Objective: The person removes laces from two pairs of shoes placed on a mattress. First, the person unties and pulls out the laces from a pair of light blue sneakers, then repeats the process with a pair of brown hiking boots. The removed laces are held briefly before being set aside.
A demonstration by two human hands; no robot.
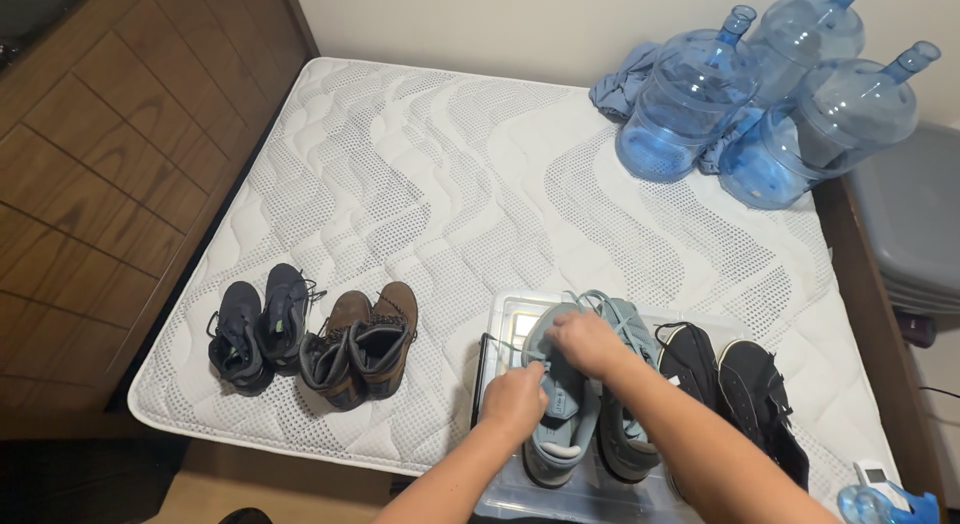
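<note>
Both hands worked the left grey-blue sneaker [560, 404] in the clear bin [505, 319] — left hand [514, 400] gripping its side, right hand [585, 342] pinching laces near the toe — the shoe's long axis running away from the person, black shoes [735, 384] just right, boots [365, 344] left

White quilted mattress [420, 174] between wood-panelled wall [100, 154] and pale wall [480, 24].
</note>
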